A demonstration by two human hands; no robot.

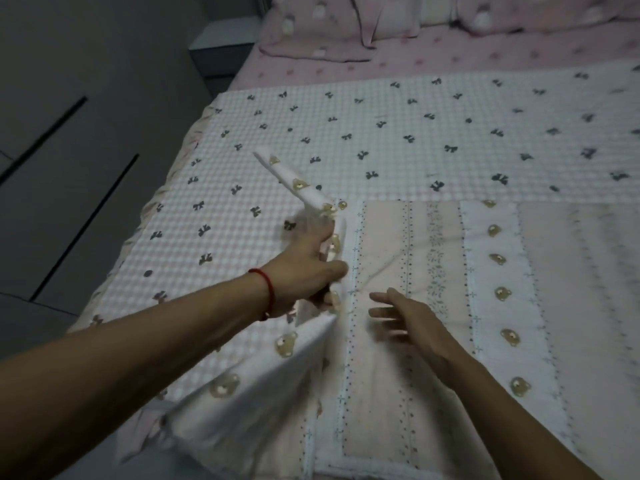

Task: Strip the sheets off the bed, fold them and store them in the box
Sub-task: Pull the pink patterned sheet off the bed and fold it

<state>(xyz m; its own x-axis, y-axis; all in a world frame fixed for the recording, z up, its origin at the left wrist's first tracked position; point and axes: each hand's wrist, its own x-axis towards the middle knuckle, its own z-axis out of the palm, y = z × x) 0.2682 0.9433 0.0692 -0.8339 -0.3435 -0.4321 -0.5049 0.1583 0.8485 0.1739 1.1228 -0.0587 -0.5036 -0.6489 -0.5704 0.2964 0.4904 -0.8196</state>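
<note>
Forearms: bare, reaching in from the lower corners toward mid-bed; red string bracelet (267, 293) on the left wrist.
Left hand (304, 271): curled round the left edge of the patchwork quilt (433, 289), thumb laid over the fabric, lifting that edge off the bed; motion blur around the fingers.
Right hand (405, 317): fingers straight and spread, holding nothing, palm down just over the pink panel of the quilt beside the left hand; contact with the cloth cannot be told.
Patchwork quilt: pale pink and white strips with small bear motifs, lying across the near right part of the bed, right side flat; left edge raised into a ridge between and ahead of the hands, its far corner sticking up past the left hand.
Checked sheet (346, 140): white-and-pink gingham with dark bows, spread flat beneath the quilt, reaching to the bed's left edge and well beyond the hands.
Pink sheet (450, 57): showing in a band at the head of the bed, beyond the checked sheet.
Pillows (322, 26): pink, at the head, well apart from the hands.
Left edge of bed: bordered by grey floor (86, 150).
Nightstand (218, 53): grey, beside the head of the bed.
</note>
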